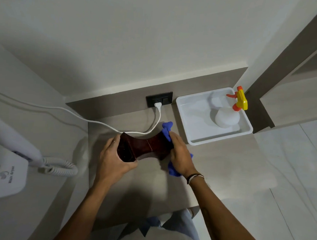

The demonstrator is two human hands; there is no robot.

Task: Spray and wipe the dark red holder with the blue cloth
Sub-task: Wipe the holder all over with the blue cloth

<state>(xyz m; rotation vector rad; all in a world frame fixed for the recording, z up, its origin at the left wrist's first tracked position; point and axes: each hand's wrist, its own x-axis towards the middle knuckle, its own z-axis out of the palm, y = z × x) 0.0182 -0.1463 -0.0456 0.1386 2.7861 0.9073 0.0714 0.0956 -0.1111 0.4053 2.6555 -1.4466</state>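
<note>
Over counter (216,159): left hand (113,159) grips dark red holder (147,146) end; right hand (180,154) presses blue cloth (167,128) against opposite end.

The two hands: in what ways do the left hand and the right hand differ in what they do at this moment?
The left hand grips the open end of the dark red holder bare, while the right hand presses the blue cloth against its other end. The right wrist wears bands; the left wrist shows none. Both hands are closed on the holder, held sideways above the counter.
</note>
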